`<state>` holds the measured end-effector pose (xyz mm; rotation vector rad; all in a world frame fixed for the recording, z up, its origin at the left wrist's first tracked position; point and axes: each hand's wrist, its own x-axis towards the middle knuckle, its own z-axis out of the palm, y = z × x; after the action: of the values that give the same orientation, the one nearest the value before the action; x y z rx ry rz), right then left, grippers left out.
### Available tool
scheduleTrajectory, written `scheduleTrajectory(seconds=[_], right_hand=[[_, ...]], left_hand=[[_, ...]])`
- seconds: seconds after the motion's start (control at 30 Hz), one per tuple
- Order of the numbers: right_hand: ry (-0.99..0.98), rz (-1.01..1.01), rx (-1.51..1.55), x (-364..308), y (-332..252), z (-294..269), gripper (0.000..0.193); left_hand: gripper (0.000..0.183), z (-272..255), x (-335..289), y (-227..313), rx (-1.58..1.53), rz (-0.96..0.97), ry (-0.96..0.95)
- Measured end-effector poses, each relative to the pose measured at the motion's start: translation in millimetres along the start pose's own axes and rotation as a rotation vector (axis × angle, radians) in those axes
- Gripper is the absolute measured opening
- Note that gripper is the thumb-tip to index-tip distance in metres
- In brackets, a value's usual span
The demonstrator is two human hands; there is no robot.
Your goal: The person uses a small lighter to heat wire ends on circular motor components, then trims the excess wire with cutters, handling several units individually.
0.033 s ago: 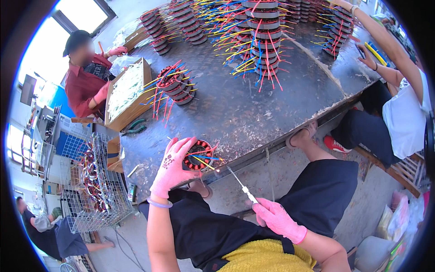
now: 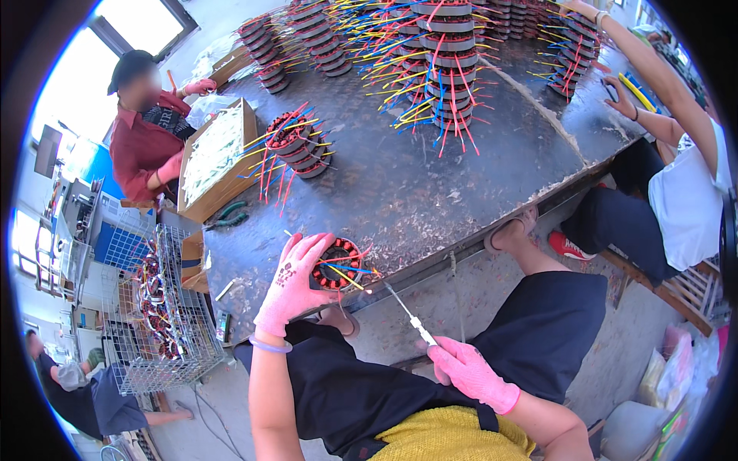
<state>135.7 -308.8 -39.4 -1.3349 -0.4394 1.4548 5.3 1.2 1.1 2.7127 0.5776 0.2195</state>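
My left hand (image 2: 296, 278), in a pink glove, grips the rim of a motor stator (image 2: 336, 263) near the table's front edge. The stator is a ring with red windings, and red, blue and yellow wire ends stick out toward the right. In my pink-gloved right hand (image 2: 470, 374) is a slim tool with a white handle (image 2: 420, 329) and a thin metal shaft. Its tip points up and left, a short way from the wire ends and apart from them. My right fingers are closed round the handle's lower end.
Stacked stators with coloured leads (image 2: 450, 69) stand at the back of the table (image 2: 523, 154). A shorter stack (image 2: 296, 146), green-handled pliers (image 2: 228, 214) and a carton (image 2: 219, 157) lie left. Co-workers sit left and right. A wire basket (image 2: 165, 323) stands beside the table's left end.
My hands, the stator and the tool have barely moved. The left co-worker's lower gloved hand has shifted slightly down, and the right co-worker's near hand has moved a little.
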Motion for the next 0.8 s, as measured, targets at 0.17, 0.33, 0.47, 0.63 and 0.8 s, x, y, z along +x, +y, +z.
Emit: scheduleTrajectory(seconds=[0.17, 0.33, 0.47, 0.63, 0.8], right_hand=[[0.019, 0.009, -0.044, -3, -8, 1, 0.039], [0.007, 0.006, -0.059, -2, -7, -1, 0.039], [0.012, 0.016, -0.059, -4, -16, 3, 0.039], [0.014, 0.022, -0.059, -5, -16, 3, 0.039], [0.012, 0.005, -0.071, -4, -13, 1, 0.038]], left_hand=[[0.095, -5, 3, 3, 0.033, 0.059, -0.035], [0.091, -1, 2, -1, -0.004, 0.080, 0.009], [0.090, -1, 2, 1, 0.005, 0.078, 0.033], [0.091, -3, 3, 1, 0.002, 0.086, 0.015], [0.090, -1, 3, -2, 0.010, 0.110, 0.028]])
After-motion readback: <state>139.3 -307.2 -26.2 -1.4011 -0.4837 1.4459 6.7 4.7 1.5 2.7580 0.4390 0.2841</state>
